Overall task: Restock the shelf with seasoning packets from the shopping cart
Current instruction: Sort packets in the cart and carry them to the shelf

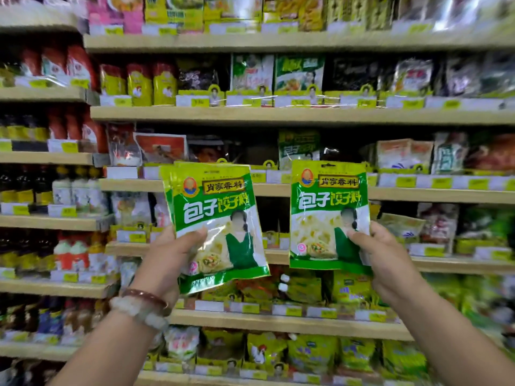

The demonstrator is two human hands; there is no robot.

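There is 1 view, from a camera worn on the person's head. It faces forward, straight at a wall of shop shelving [278, 115], and sits close to it, so the shelf boards fill the frame edge to edge. The wide lens bows those boards toward the corners. Both forearms rise from the bottom edge, the left hand [167, 257] and right hand [390, 260] near mid-frame at arm's reach.

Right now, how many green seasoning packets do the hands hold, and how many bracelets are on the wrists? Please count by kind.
Green seasoning packets in the left hand: at least 2, a second edge shows behind
Green seasoning packets in the right hand: 1
Bracelets on the left wrist: 2
Total: 5
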